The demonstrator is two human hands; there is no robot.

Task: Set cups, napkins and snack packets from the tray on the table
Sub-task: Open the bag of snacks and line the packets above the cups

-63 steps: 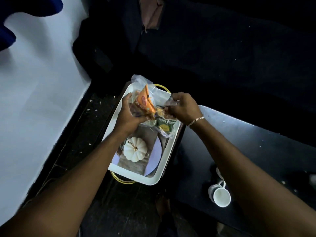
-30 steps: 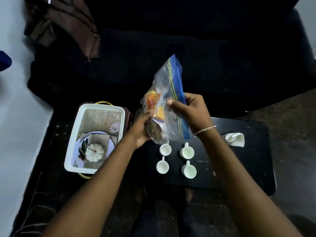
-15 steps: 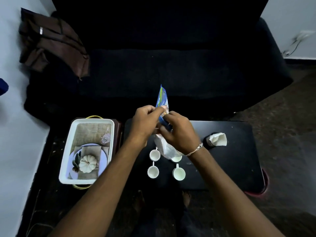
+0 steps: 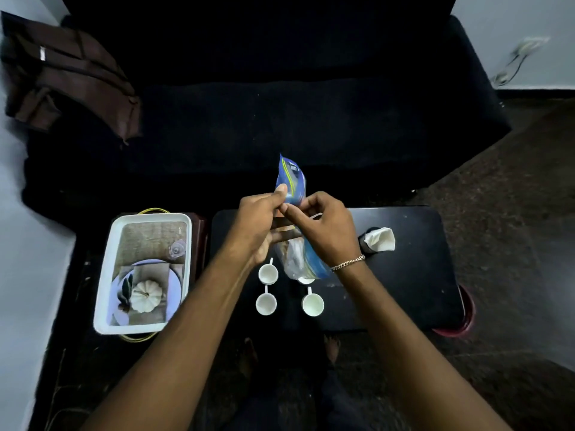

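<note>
So you've got the zip bag (image 4: 291, 185) of snack packets held up in the air over the black table (image 4: 404, 275), above the far cups, with its blue zip end pointing up and away from you and the clear bottom hanging down near your right wrist. Your left hand (image 4: 258, 225) is pinching the top edge by the zip with thumb and fingers, and your right hand (image 4: 323, 228) is pinched onto the bag right next to it, so both are gripping the bag and neither is free. Looks to me like you're at the step of getting the bag open so the packets can come out. Next move probably means pulling the two sides of the zip apart while keeping the bag upright so nothing spills onto the cups. Four white cups (image 4: 266, 303) are already sitting on the table just below the bag, one mostly hidden behind it, and a folded napkin (image 4: 381, 239) is off to the right. The white tray (image 4: 105, 275) sits left of the table, well apart from your hands, and only the printed pumpkin picture on its base plus a small clear thing I can't identify are showing in it.
</note>
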